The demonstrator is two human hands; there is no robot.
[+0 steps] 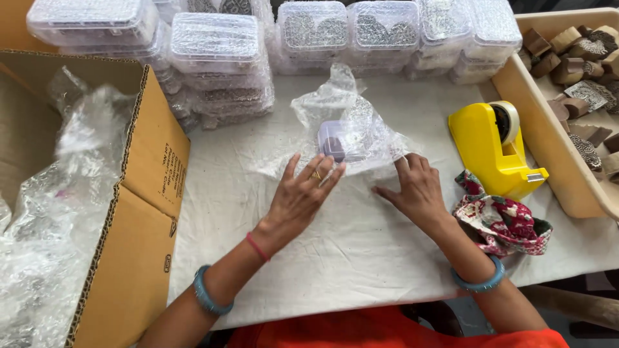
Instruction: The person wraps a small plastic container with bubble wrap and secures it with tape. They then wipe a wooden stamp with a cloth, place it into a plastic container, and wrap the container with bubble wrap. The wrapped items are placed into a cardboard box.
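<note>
- Your left hand (pixel 302 193) lies flat on the white table cover (pixel 335 258), fingers spread and open, with the fingertips (pixel 329 169) pressing the near edge of the bubble wrap sheet (pixel 351 119)
- Your right hand (pixel 416 188) is also open, palm down, with its fingers resting on the right near corner of the same sheet; it grips nothing
- The small clear plastic box (pixel 333 142) sits inside the bubble wrap sheet, just beyond your left fingertips and to the left of your right hand; the wrap covers it loosely and stands up in a crumpled peak behind it
- The box lies between the two hands and slightly farther from you than either palm
- A yellow tape dispenser (pixel 493 149) stands to the right of your right hand, apart from it
- A patterned cloth (pixel 503 219) lies beside your right wrist, near the dispenser base
- An open cardboard carton (pixel 138 212) holding loose plastic wrap stands at your left, well apart from the left hand
- Stacked clear plastic containers (pixel 216 45) line the far edge of the table
- A tray of carved wooden blocks (pixel 548 129) sits at far right
</note>
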